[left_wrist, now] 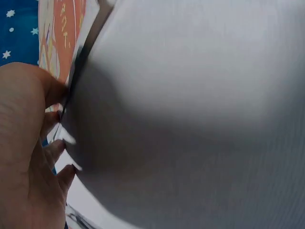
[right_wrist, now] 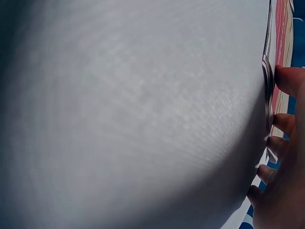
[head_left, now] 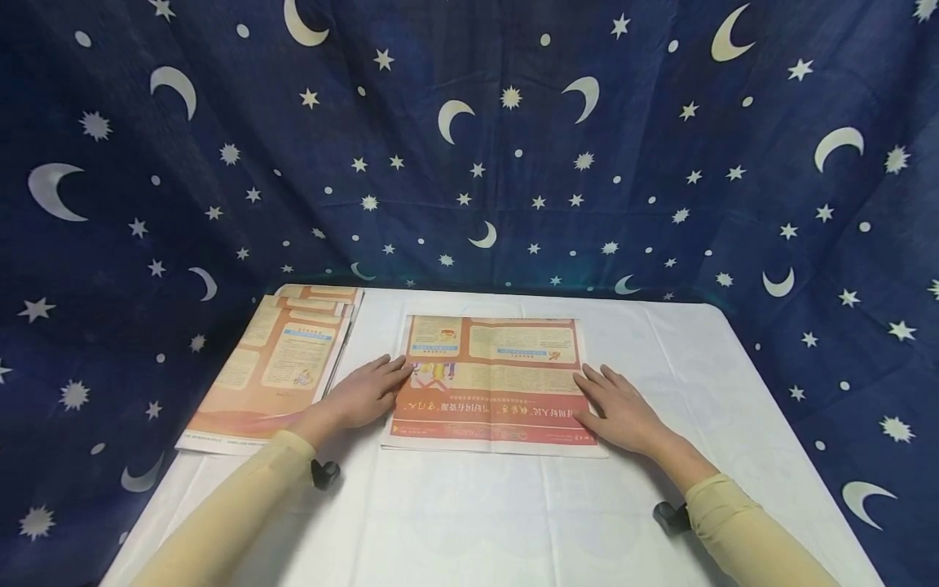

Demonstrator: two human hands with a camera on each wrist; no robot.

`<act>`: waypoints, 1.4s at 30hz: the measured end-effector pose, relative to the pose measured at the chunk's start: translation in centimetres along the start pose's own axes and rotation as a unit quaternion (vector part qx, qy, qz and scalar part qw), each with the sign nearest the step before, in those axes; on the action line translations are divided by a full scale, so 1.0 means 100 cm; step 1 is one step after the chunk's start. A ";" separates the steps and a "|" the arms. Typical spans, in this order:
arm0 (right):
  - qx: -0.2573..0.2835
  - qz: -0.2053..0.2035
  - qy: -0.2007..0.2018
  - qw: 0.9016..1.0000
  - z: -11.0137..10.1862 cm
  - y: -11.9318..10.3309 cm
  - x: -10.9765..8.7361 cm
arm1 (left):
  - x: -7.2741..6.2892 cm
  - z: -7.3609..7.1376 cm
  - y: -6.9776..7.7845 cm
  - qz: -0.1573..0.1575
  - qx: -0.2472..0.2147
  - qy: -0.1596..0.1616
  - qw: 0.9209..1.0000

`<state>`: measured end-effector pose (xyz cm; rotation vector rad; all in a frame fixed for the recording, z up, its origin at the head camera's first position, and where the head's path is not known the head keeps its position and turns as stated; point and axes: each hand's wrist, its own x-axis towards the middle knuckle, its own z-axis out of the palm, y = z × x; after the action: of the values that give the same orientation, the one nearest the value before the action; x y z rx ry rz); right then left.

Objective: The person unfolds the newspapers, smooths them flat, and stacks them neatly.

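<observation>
A folded newspaper [head_left: 506,383] with a red banner and orange-framed columns lies flat on the white table. At its left edge is my left hand [head_left: 367,391], with fingers stretched out and fingertips touching the paper's side. My right hand [head_left: 619,412] lies at the opposite edge, thumb and fingers spread and touching it. In the left wrist view the left fingertips [left_wrist: 66,176] meet the edge of the sheets. The right wrist view shows the right fingertips [right_wrist: 281,119] along the layered paper edge. Neither hand curls round the paper.
A stack of similar folded newspapers [head_left: 271,367] lies at the table's left side, close to my left forearm. The white table [head_left: 469,522] has a rounded far right corner. Behind and beside it hangs a dark blue curtain [head_left: 469,163] with moons and stars.
</observation>
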<state>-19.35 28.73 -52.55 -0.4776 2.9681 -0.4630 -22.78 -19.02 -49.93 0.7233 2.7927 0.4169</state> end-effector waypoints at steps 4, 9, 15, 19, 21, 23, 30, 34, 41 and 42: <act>0.001 -0.004 0.004 1.000 0.000 0.000 0.000 | -0.001 -0.005 -0.007 0.018 0.015 0.000 1.000; 0.001 -0.005 0.005 1.000 0.000 0.001 -0.001 | 0.000 -0.008 -0.016 0.031 0.005 -0.001 1.000; 0.001 -0.010 0.006 1.000 0.001 0.001 -0.001 | 0.001 -0.009 -0.021 0.051 0.005 0.003 0.999; 0.000 -0.009 0.007 1.000 0.001 0.001 -0.001 | 0.006 -0.007 -0.020 0.054 0.019 0.026 0.998; -0.001 -0.008 0.008 1.000 0.000 0.001 -0.002 | 0.009 -0.005 -0.019 0.054 0.024 0.039 0.997; 0.001 -0.008 0.008 1.000 0.000 0.001 -0.002 | 0.013 -0.003 -0.017 0.058 0.026 0.051 0.997; 0.044 -0.007 0.005 0.999 -0.006 0.004 -0.001 | 0.024 0.004 -0.018 0.023 -0.067 0.092 0.993; 0.099 0.013 -0.003 0.995 -0.012 0.011 0.000 | 0.029 0.004 -0.016 -0.022 -0.161 0.104 0.981; 0.178 0.008 0.019 0.984 -0.024 0.024 0.008 | 0.033 -0.004 -0.010 -0.081 -0.278 0.112 0.951; 0.185 0.003 0.028 0.982 -0.026 0.025 0.010 | 0.034 -0.005 -0.009 -0.081 -0.288 0.115 0.947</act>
<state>-21.39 31.38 -50.94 -0.4193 2.8335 -1.0162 -26.25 -18.22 -50.22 0.3210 2.6739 1.2797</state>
